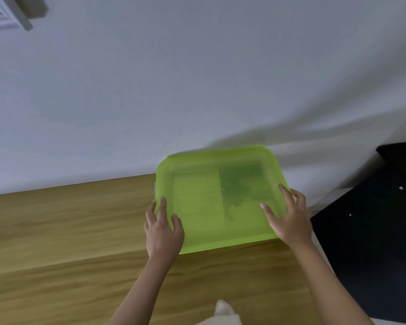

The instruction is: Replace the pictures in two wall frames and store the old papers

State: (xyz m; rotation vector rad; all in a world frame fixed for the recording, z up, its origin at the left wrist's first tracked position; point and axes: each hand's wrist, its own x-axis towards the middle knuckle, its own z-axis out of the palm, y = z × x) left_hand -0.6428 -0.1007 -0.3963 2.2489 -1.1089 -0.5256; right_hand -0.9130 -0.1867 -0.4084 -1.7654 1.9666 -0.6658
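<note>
Green lid [220, 198] | on wooden table [56, 231] | between hands: left [163, 228], right [288, 219] pressing flat, fingers spread

Translucent green lid [220, 200] lies flat on its box, papers [198, 198] showing through.

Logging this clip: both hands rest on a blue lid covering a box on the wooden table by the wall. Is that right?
Not quite: the lid is green, not blue, as the head view shows. The rest holds: the left hand and right hand rest on it, on the wooden table by the wall.

wooden table [56, 231], green lidded box [220, 202] on it
</note>
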